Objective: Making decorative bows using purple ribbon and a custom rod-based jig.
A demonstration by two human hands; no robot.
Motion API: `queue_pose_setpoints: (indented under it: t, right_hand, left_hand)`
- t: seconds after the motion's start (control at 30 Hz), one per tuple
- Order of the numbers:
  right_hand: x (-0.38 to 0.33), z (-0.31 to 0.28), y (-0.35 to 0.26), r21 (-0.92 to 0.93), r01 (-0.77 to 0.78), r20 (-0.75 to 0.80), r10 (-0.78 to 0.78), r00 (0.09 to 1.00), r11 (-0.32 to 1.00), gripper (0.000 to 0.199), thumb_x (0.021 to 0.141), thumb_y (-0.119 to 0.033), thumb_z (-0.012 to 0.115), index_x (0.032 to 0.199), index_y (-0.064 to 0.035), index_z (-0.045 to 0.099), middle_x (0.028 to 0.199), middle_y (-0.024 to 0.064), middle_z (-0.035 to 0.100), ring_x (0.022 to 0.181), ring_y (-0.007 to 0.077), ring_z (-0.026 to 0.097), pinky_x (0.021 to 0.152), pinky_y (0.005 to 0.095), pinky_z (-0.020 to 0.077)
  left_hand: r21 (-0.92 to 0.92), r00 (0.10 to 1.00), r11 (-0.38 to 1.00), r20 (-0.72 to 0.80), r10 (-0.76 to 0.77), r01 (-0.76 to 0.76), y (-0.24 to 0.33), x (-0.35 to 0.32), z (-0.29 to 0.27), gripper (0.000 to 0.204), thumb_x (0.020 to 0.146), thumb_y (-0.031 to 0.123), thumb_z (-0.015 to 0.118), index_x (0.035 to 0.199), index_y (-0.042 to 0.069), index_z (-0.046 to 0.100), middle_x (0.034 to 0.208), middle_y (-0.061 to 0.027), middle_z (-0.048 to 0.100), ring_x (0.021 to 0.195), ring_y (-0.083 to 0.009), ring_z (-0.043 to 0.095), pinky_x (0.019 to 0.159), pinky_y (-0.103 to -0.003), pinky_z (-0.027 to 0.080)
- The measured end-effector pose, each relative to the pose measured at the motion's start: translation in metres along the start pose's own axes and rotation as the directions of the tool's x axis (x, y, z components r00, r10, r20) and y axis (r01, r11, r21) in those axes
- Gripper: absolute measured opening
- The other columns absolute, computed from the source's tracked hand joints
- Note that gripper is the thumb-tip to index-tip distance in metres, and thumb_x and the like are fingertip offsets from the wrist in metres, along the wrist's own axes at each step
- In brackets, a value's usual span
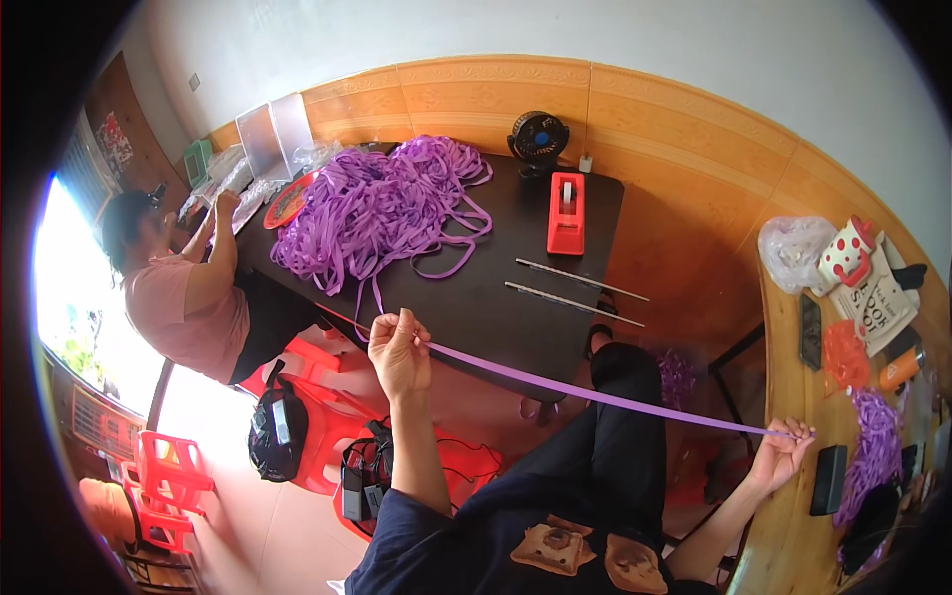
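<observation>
A purple ribbon (595,395) runs taut between my two hands, above my lap and the near edge of the dark table (461,322). My left hand (400,352) pinches it at the left. From there the strip trails up toward a big tangled heap of purple ribbon (382,213) on the table. Far to the right, my right hand (780,454) pinches the other end beside the wooden table. Two thin patterned rods (575,302) lie near the table's right side, below a red tape dispenser (566,213).
A small black fan (537,139) stands at the back. At left, a person in pink (193,307) works at the same table. Red stools (322,426) hold a black bag (278,431). The wooden table (793,397) bears a phone (810,332), more purple ribbon (873,441) and bags.
</observation>
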State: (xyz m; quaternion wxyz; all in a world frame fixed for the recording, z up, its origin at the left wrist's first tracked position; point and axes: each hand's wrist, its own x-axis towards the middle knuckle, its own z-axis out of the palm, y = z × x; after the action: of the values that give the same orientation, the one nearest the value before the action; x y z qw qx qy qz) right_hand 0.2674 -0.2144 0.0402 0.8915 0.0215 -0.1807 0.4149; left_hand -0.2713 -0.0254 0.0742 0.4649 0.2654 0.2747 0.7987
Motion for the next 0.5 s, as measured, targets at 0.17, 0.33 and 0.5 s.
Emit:
queue_pose_setpoints:
  t: [0.17, 0.33, 0.5]
  right_hand:
    - [0.004, -0.007, -0.011, -0.049, -0.007, -0.097, 0.003, 0.995, 0.999, 0.01, 0.095, -0.012, 0.062, 0.101, -0.0049, 0.059, 0.087, 0.0009, 0.051, 0.082, 0.0144, 0.048, 0.079, 0.032, 0.0384]
    - [0.003, 0.004, 0.007, -0.052, -0.083, -0.084, 0.078, 0.993, 0.995, 0.008, 0.094, -0.01, 0.063, 0.099, -0.0051, 0.059, 0.086, 0.0013, 0.052, 0.081, 0.0145, 0.047, 0.077, 0.0325, 0.0394]
    - [-0.007, 0.048, 0.061, -0.127, -0.188, -0.09, 0.178, 0.98, 0.974, 0.023, 0.081, 0.005, 0.062, 0.101, -0.0047, 0.059, 0.088, 0.0048, 0.053, 0.08, 0.0152, 0.047, 0.072, 0.0297, 0.0405]
  left_hand:
    - [0.049, 1.0, 0.999, 0.026, -0.015, 0.014, -0.003, -0.006, 0.015, 0.016, 0.088, 0.005, 0.072, 0.085, 0.009, 0.056, 0.071, -0.0061, 0.065, 0.054, -0.0151, 0.063, 0.041, -0.02, 0.044]
    - [0.136, 0.955, 0.976, 0.219, -0.199, 0.172, -0.009, -0.028, 0.037, 0.012, 0.091, 0.007, 0.068, 0.09, 0.01, 0.056, 0.074, -0.0056, 0.063, 0.058, -0.0146, 0.06, 0.049, -0.02, 0.044]
    - [0.163, 0.766, 0.861, 0.398, -0.505, 0.482, -0.017, -0.06, 0.07, 0.008, 0.093, 0.005, 0.063, 0.095, -0.002, 0.065, 0.083, -0.0112, 0.067, 0.067, -0.0168, 0.066, 0.055, -0.023, 0.052]
